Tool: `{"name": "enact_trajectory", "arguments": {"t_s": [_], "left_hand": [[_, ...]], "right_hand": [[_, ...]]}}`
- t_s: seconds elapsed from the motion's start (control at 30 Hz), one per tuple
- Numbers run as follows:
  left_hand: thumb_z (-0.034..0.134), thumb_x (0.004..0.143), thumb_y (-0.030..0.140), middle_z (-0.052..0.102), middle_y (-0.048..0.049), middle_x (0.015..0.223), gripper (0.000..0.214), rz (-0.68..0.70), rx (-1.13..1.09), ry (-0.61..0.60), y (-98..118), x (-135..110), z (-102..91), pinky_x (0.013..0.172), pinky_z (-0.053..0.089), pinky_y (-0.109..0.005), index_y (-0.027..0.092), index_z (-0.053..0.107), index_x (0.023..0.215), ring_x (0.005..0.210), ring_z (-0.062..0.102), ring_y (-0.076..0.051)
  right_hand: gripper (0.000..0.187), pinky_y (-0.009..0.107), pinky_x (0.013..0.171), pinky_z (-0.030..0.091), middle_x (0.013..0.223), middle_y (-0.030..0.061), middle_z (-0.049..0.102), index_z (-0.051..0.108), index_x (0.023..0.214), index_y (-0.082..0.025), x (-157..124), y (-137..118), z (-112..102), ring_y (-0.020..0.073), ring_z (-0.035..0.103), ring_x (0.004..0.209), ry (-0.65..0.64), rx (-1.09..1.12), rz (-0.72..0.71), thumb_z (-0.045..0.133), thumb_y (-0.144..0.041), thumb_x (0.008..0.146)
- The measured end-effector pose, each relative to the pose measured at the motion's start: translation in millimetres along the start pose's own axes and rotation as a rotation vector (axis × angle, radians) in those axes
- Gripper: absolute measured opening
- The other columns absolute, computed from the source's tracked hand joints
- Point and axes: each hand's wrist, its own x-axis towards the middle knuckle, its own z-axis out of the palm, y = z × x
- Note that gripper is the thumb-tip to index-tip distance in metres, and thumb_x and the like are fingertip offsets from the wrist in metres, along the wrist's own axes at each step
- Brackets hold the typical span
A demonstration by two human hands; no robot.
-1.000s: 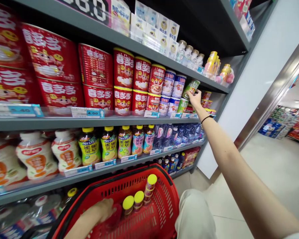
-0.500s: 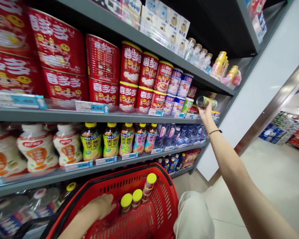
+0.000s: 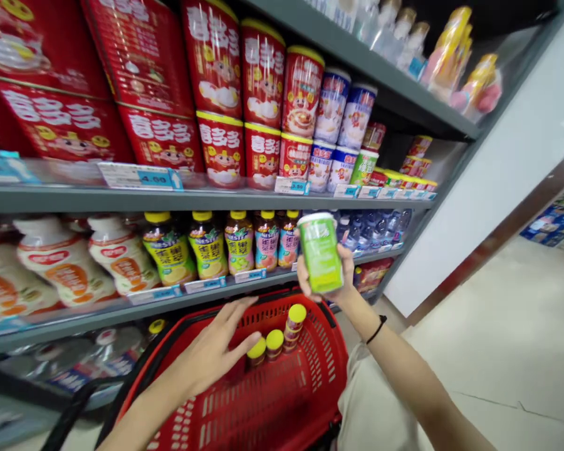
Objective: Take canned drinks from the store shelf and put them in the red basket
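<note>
A green can (image 3: 320, 254) with a pale top rim is in my right hand (image 3: 345, 275), held up in front of the shelf and tilted slightly. My fingers wrap round its sides, and a dark band is on that wrist. My left hand (image 3: 220, 344) hovers over the red shopping basket (image 3: 258, 407) with its fingers apart and nothing in it. Several small yellow-lidded containers stand along the basket's far side, one lid (image 3: 275, 340) near my left fingertips and a stack (image 3: 293, 326) farther right.
Red and blue-white cans (image 3: 219, 147) line the middle shelf, with small tins (image 3: 404, 181) at its right end. Nestea bottles (image 3: 207, 247) and white bottles (image 3: 66, 263) fill the shelf below. A white wall panel (image 3: 474, 200) stands right of the shelving.
My right hand has brought the green can from the shelf's far right end down and nearer to me. My left hand has risen from inside the basket and opened. The view has shifted.
</note>
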Motion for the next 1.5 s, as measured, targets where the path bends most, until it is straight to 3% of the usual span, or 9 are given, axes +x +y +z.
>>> {"name": "enact_trajectory", "arguments": {"t_s": [0.1, 0.2, 0.37, 0.47, 0.63, 0.83, 1.17, 1.33, 1.5], "left_hand": [[0.034, 0.103, 0.066, 0.035, -0.0157, 0.171, 0.081, -0.053, -0.248, 0.057, 14.6, -7.9, -14.9, 0.131, 0.028, -0.05, 0.014, 0.031, 0.165, 0.158, 0.035, -0.032], [0.032, 0.105, 0.067, 0.04, -0.0147, 0.169, 0.08, -0.219, -0.499, 0.083, 18.4, -9.3, -16.5, 0.131, 0.027, -0.047, 0.015, 0.031, 0.166, 0.157, 0.037, -0.03], [0.053, 0.102, 0.061, 0.052, -0.0169, 0.16, 0.07, -0.261, -0.624, 0.033, 10.8, -5.9, -0.3, 0.126, 0.035, -0.043, 0.014, 0.051, 0.153, 0.147, 0.051, -0.029], [0.057, 0.103, 0.055, 0.056, -0.0144, 0.157, 0.059, -0.207, -0.652, -0.018, 6.3, -4.0, 5.7, 0.125, 0.035, -0.041, 0.016, 0.058, 0.148, 0.144, 0.053, -0.027], [0.073, 0.093, 0.053, 0.067, -0.0158, 0.143, 0.059, -0.283, -0.854, 0.11, 1.1, 3.2, 5.9, 0.116, 0.045, -0.04, 0.014, 0.064, 0.136, 0.131, 0.063, -0.027], [0.083, 0.081, 0.055, 0.077, -0.0123, 0.117, 0.052, -0.458, -0.887, 0.369, -2.7, 9.6, -1.8, 0.1, 0.05, -0.034, 0.012, 0.077, 0.11, 0.109, 0.068, -0.024], [0.075, 0.08, 0.069, 0.072, -0.0077, 0.084, 0.061, -0.512, -0.945, 0.259, -8.5, 7.3, 6.1, 0.067, 0.053, -0.027, 0.011, 0.078, 0.098, 0.073, 0.063, -0.016], [0.074, 0.074, 0.078, 0.068, -0.0075, 0.071, 0.068, -0.529, -0.975, 0.191, -10.1, 13.3, 21.1, 0.06, 0.054, -0.029, 0.01, 0.073, 0.081, 0.063, 0.062, -0.016], [0.063, 0.085, 0.075, 0.075, -0.0109, 0.092, 0.067, -0.529, -0.925, 0.229, 1.2, 9.9, 31.5, 0.074, 0.061, -0.034, 0.011, 0.073, 0.099, 0.085, 0.07, -0.024]], "right_hand": [[0.077, 0.027, 0.033, 0.046, 0.073, 0.0097, 0.069, 0.061, 0.105, -0.013, -8.1, 71.2, -9.8, 0.022, 0.064, 0.054, -0.087, 0.017, 0.271, 0.055, -0.083, 0.075], [0.066, 0.029, 0.04, 0.053, 0.074, 0.0097, 0.072, 0.062, 0.108, -0.013, -22.4, 125.4, -21.1, 0.0227, 0.068, 0.056, 0.021, -0.005, 0.463, 0.065, -0.072, 0.078], [0.057, 0.027, 0.056, 0.061, 0.083, 0.0048, 0.077, 0.064, 0.115, -0.017, -34.1, 163.1, -38.1, 0.019, 0.073, 0.064, 0.196, -0.084, 0.553, 0.084, -0.053, 0.076], [0.055, 0.026, 0.058, 0.061, 0.085, 0.0063, 0.078, 0.067, 0.111, -0.016, -34.1, 166.6, -41.7, 0.0177, 0.072, 0.063, 0.208, -0.095, 0.585, 0.082, -0.059, 0.079], [0.059, 0.031, 0.044, 0.056, 0.076, 0.0126, 0.076, 0.067, 0.106, -0.011, -28.7, 170.7, -35.1, 0.0247, 0.072, 0.057, 0.132, 0.048, 0.716, 0.052, -0.067, 0.095], [0.041, 0.034, 0.05, 0.059, 0.086, 0.0149, 0.078, 0.06, 0.114, -0.011, -17.1, 158.0, -24.3, 0.0251, 0.071, 0.06, 0.113, 0.1, 0.537, 0.052, -0.046, 0.093], [0.059, 0.023, 0.027, 0.032, 0.07, 0.0085, 0.072, 0.058, 0.112, -0.013, -33.4, 139.3, -5.3, 0.0153, 0.05, 0.032, 0.15, 0.292, 0.618, 0.035, -0.064, 0.096], [0.071, 0.027, 0.038, 0.049, 0.08, 0.0137, 0.076, 0.06, 0.117, -0.013, -38.1, 133.3, 11.5, 0.0216, 0.067, 0.048, 0.216, 0.353, 0.666, 0.025, -0.072, 0.098], [0.078, 0.031, 0.043, 0.053, 0.098, 0.0205, 0.079, 0.061, 0.118, -0.013, -39.8, 131.0, 15.1, 0.0263, 0.073, 0.058, 0.141, 0.331, 0.776, 0.022, -0.078, 0.099]]}}
